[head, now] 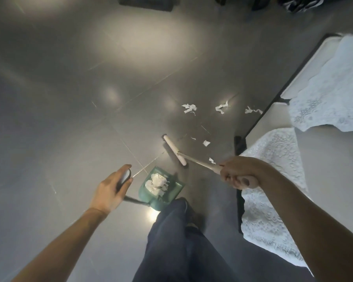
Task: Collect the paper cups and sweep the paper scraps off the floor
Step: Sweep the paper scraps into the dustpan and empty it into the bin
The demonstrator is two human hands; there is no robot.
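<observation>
My right hand (239, 173) grips the pale handle of a broom whose beige head (174, 149) rests on the grey floor just beyond the dustpan. A green dustpan (161, 187) stands on the floor in front of my leg, holding several white paper scraps. My left hand (112, 188) is closed on the grey top of the dustpan's long dark handle. More white paper scraps lie on the floor beyond the broom: one cluster (189, 108), another (222, 107), a third (252, 110), and small bits (206, 143) near the broom head. No paper cups are in view.
A table with a dark frame and white lace cloths (277, 151) runs along the right, close to my right arm. My leg in dark trousers (177, 231) stands behind the dustpan. Dark objects (147, 5) sit at the far edge of the floor.
</observation>
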